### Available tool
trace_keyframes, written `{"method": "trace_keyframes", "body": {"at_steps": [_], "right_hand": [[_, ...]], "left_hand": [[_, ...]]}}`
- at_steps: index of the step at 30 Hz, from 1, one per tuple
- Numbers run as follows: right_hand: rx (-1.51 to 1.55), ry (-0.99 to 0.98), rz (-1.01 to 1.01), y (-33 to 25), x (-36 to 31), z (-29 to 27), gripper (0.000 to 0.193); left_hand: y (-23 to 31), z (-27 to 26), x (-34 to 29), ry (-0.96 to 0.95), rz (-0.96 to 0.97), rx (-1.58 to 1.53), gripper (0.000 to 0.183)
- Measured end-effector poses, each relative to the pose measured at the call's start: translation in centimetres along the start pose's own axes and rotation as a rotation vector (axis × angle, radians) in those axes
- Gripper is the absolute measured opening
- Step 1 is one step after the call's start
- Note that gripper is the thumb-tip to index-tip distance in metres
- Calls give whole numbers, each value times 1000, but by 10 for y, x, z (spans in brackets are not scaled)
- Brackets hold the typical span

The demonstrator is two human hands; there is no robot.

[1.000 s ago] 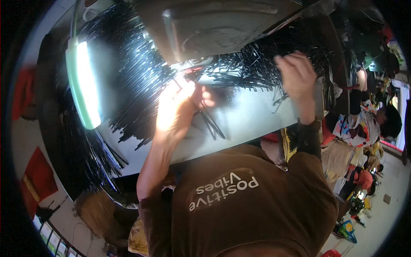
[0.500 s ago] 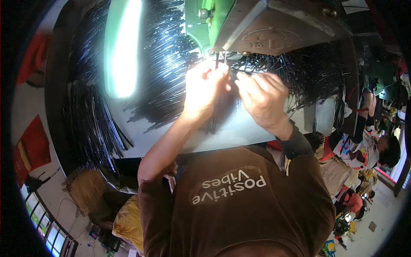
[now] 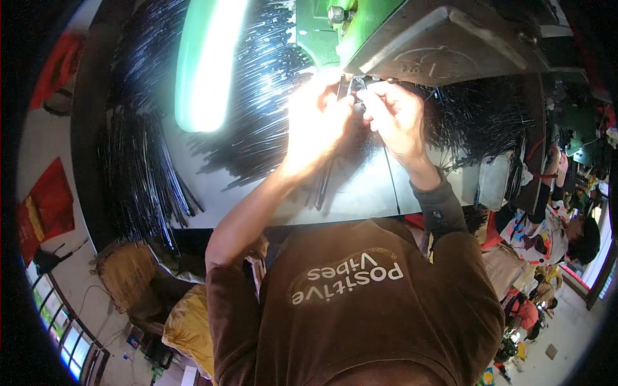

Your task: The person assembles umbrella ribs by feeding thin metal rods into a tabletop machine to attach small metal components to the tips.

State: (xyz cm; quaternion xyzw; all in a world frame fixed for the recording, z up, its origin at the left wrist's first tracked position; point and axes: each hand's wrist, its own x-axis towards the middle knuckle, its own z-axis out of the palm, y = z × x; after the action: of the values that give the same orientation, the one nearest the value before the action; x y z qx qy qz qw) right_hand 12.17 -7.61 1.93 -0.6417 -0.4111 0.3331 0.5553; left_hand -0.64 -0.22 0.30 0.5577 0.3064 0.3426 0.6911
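Both of my hands meet under a green machine (image 3: 318, 35), fingertips close to its working point. My left hand (image 3: 315, 125), washed out by glare, is closed on thin black rods (image 3: 326, 179) that run down past its wrist side. Beside it, my right hand (image 3: 398, 119) pinches one thin black rod (image 3: 391, 174), whose lower end hangs toward the table's front edge. A small shiny metal part (image 3: 358, 83) shows between the two hands; I cannot make out its kind. Fingertips touching the parts are partly hidden.
A glowing green lamp (image 3: 209, 64) hangs left of my hands. Piles of black rods (image 3: 257, 122) cover the white table (image 3: 277, 209), with another bundle (image 3: 151, 167) at far left. A dark metal cover (image 3: 450, 48) juts overhead at right. Another person (image 3: 541, 222) sits at far right.
My right hand has come in closer to the machine's working point and now has a rod hanging from it. The left hand stays near the same spot. The whole view has shifted slightly.
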Motion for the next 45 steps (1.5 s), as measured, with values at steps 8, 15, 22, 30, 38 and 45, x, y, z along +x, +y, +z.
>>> {"method": "trace_keyframes", "body": {"at_steps": [8,15,22,30,38,45], "right_hand": [[43,32,77,-2,1,2,11],[162,52,155,1,4,-4,15],[213,65,190,4,6,-2,14],[212,33,125,11,10,-4,16],[232,0,164,6,11,-4,16],[235,-31,238,8,14,-9,17]], "left_hand": [[4,3,4,-11,63,98,23],[-7,4,11,8,110,246,15],[-9,3,14,4,151,174,17],[-2,2,17,-14,138,304,19],[-6,-1,17,-22,159,249,18],[-10,0,17,-43,127,221,18]]}}
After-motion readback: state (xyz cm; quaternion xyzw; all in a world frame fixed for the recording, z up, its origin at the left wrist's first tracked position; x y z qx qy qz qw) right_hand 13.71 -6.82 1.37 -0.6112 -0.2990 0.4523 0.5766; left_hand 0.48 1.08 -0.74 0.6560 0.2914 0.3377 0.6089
